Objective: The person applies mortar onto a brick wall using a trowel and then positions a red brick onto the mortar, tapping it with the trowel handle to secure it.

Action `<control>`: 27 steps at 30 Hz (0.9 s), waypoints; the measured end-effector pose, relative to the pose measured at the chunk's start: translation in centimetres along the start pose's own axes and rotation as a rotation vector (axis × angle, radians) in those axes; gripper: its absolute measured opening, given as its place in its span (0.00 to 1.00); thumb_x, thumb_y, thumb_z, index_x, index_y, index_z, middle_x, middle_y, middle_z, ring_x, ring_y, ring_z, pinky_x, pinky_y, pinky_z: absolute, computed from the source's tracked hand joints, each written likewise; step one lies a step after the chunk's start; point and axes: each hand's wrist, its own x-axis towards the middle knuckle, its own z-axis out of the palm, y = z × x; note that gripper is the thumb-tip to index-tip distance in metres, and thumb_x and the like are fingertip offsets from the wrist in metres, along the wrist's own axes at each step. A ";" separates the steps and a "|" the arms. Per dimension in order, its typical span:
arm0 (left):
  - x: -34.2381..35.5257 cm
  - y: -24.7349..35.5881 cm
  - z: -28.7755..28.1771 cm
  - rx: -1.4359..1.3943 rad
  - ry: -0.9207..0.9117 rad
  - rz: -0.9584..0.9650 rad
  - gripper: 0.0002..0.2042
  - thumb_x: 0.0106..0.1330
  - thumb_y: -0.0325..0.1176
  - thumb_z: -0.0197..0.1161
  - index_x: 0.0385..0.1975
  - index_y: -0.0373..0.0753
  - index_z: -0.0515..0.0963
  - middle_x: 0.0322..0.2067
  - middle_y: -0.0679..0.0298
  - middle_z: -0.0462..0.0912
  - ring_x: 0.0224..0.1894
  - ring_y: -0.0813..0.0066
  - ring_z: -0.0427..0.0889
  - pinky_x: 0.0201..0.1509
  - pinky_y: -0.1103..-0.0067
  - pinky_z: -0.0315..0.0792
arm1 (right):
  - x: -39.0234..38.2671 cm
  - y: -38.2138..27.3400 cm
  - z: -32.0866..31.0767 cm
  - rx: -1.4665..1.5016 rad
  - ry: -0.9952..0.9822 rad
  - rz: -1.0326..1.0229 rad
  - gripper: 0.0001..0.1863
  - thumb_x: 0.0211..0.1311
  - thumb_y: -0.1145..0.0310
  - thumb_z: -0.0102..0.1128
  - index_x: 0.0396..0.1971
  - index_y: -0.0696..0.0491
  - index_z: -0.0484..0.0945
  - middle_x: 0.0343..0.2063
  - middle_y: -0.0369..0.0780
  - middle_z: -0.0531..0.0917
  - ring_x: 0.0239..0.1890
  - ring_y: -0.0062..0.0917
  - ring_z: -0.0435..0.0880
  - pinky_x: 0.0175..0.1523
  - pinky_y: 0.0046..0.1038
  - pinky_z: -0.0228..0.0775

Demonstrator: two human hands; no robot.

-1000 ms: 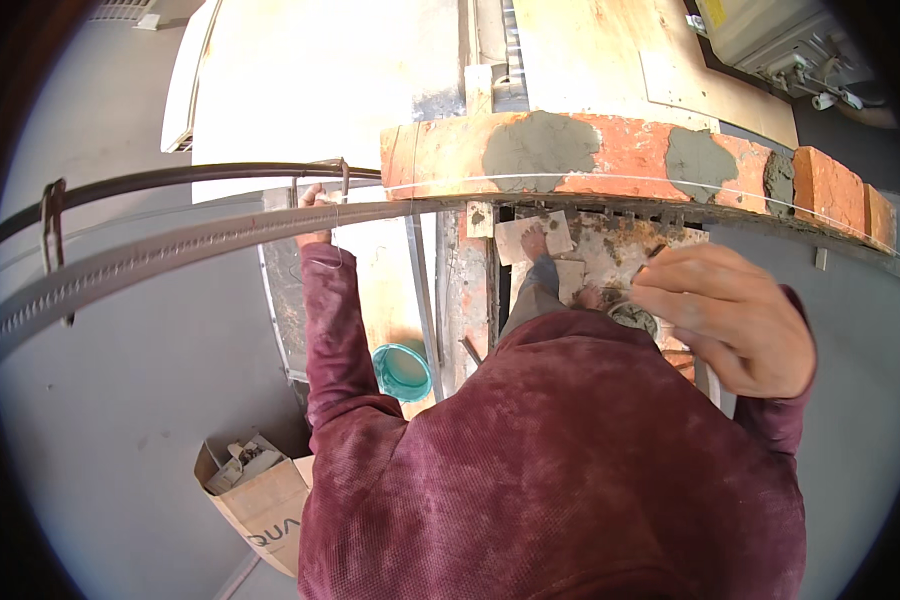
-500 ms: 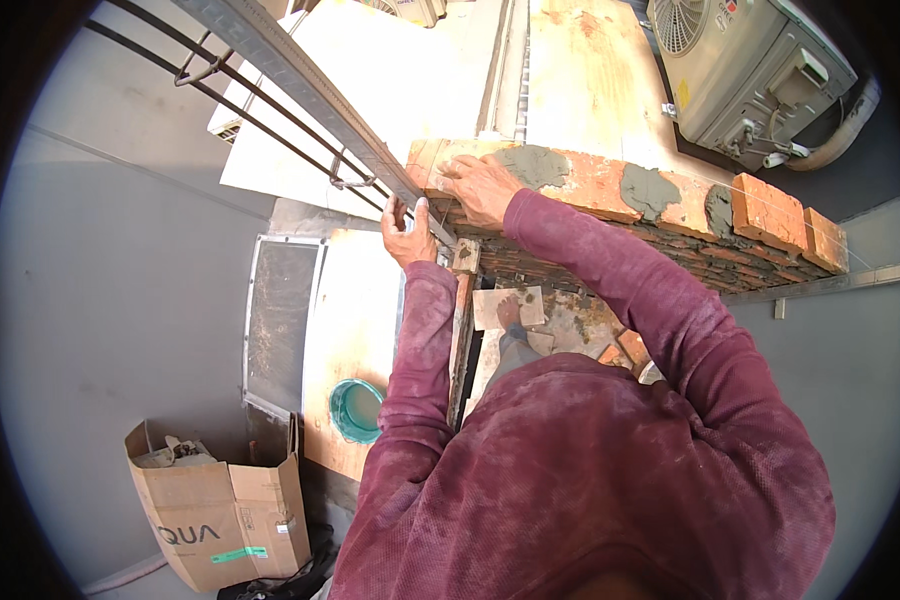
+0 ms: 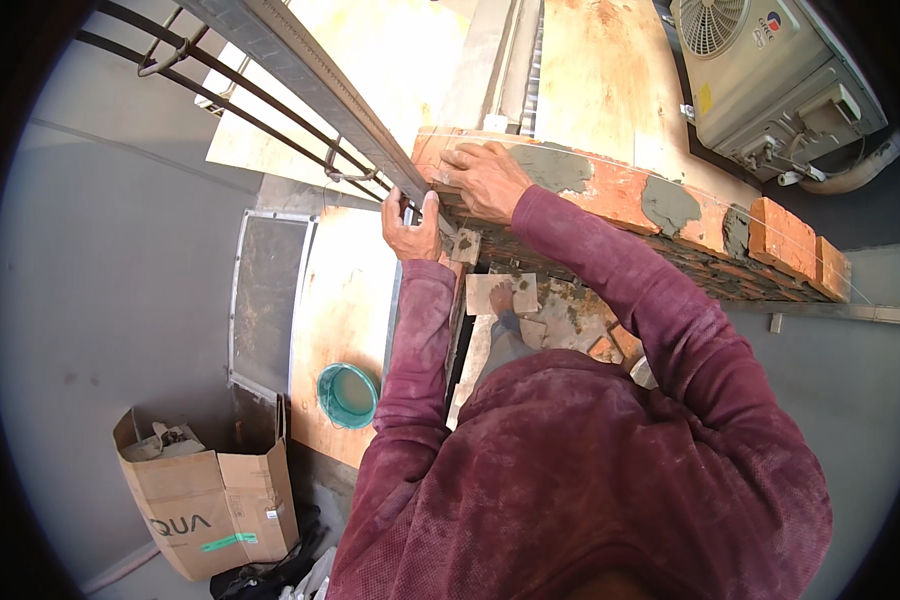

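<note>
A brick wall (image 3: 618,192) with grey mortar patches (image 3: 670,203) crosses the upper right, a thin white string (image 3: 705,190) running along it. At its left end, a long metal profile (image 3: 330,90) runs beside dark rods (image 3: 150,52) with wire loops. My left hand (image 3: 410,222) is at the profile, thumb and fingers curled upward; what they grip is hard to make out. My right hand (image 3: 485,178) rests at the wall's left end, fingers bent at the string and brick edge; anything pinched is too small to name. One bare foot (image 3: 500,297) shows below.
An outdoor air-conditioning unit (image 3: 745,80) stands upper right. Plywood boards (image 3: 600,70) lie beyond the wall. A teal bucket (image 3: 348,393) sits on a board at left, near a cardboard box (image 3: 205,500). Loose bricks (image 3: 622,340) lie below the wall, and a framed mesh panel (image 3: 268,290) is at left.
My right hand has swung forward and left onto the wall's end beside my left hand. The view has shifted, so the metal profile now runs steeply up to the left.
</note>
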 end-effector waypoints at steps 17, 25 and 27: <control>1.3 2.9 -1.5 0.046 -0.165 -0.274 0.20 0.54 0.24 0.71 0.47 0.28 0.75 0.40 0.55 0.80 0.43 0.69 0.78 0.51 0.73 0.72 | 7.4 9.2 -21.5 0.733 -0.590 -0.122 0.07 0.55 0.75 0.55 0.30 0.60 0.81 0.24 0.48 0.81 0.28 0.39 0.82 0.35 0.35 0.73; 1.0 4.6 0.1 0.156 -0.102 -0.382 0.21 0.55 0.24 0.69 0.48 0.24 0.74 0.44 0.48 0.80 0.47 0.63 0.79 0.55 0.69 0.71 | 10.5 17.6 3.6 0.449 -0.822 0.092 0.20 0.53 0.76 0.54 0.48 0.54 0.79 0.43 0.50 0.81 0.46 0.40 0.81 0.52 0.39 0.72; -0.4 2.3 -0.7 0.274 -0.089 -0.283 0.23 0.54 0.24 0.70 0.50 0.24 0.73 0.46 0.48 0.79 0.45 0.61 0.80 0.52 0.69 0.73 | 9.6 18.0 7.5 0.610 -0.831 0.197 0.24 0.53 0.76 0.55 0.54 0.52 0.76 0.53 0.49 0.76 0.54 0.39 0.77 0.58 0.37 0.69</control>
